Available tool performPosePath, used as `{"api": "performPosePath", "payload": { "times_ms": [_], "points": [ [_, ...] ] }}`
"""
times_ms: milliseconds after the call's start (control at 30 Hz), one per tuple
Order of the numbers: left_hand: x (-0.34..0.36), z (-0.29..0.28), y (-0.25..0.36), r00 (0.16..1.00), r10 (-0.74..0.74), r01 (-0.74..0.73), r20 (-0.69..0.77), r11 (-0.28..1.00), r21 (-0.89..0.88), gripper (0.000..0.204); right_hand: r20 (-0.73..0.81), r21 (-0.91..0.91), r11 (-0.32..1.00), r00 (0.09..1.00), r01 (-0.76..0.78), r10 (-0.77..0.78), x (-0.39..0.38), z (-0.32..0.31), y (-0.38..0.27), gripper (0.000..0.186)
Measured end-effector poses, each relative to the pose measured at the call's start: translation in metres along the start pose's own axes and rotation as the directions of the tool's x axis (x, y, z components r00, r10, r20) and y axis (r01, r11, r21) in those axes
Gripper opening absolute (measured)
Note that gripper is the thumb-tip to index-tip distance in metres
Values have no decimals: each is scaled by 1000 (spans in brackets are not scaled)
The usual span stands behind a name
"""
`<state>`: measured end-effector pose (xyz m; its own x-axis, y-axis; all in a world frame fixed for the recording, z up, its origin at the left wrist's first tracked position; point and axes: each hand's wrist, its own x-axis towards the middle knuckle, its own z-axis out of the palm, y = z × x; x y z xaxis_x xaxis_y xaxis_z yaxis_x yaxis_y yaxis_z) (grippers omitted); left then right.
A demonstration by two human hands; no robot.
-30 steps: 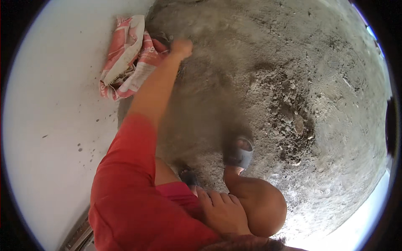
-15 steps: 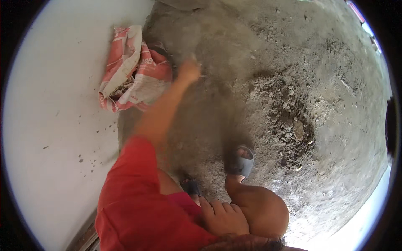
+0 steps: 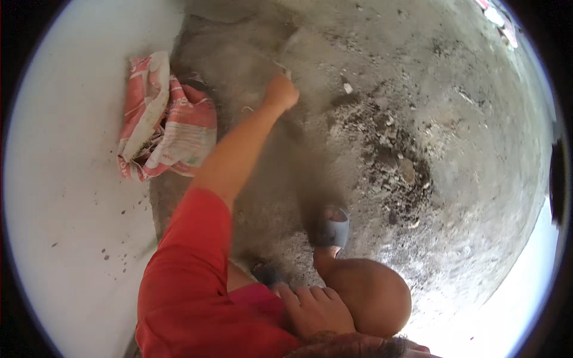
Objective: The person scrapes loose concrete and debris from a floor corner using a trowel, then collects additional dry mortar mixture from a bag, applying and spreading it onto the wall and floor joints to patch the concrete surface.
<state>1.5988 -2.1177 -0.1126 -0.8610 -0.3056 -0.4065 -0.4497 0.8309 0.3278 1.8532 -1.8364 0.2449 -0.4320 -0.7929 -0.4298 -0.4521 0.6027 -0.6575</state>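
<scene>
My left hand reaches far out over the dusty ground, its fingers closed. A small pale end sticks out past the fingers, but I cannot make out what it belongs to. Haze blurs the ground around this hand. To its left, a crumpled red and white sack leans against the white wall, its mouth open on bits of debris. My right hand lies over my bent leg beside the knee, fingers extended and holding nothing.
A patch of broken dirt and rubble lies to the right. A small white chip rests on the ground near the left hand. My foot in a grey slipper stands below. The white wall bounds the left side.
The view has shifted, so the sack and rubble sit further left. My left hand has moved away from the sack, out to the right. My right hand stays on the leg.
</scene>
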Motion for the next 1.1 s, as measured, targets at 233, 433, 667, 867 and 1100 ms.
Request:
{"api": "performPosePath", "payload": {
  "times_ms": [233,433,667,867,1100],
  "points": [
    [49,-55,-1,993,-6,9,118,1000,-27,47,-50,-32,997,997,-66,64,-11,6,3,38],
    [74,4,62,966,209,-225,151,969,100,40,-57,-26,991,990,-134,132,-22,4,3,38],
    [-18,27,85,918,347,-366,193,928,69,31,-114,-18,999,992,-49,46,-26,4,-1,39],
    [32,-8,70,881,336,-424,332,872,245,29,-70,7,992,989,-129,129,-35,2,-5,38],
    [-73,62,109,956,218,-207,197,975,-78,40,-77,-33,998,996,-46,44,-41,10,-12,40]
  ]
}}
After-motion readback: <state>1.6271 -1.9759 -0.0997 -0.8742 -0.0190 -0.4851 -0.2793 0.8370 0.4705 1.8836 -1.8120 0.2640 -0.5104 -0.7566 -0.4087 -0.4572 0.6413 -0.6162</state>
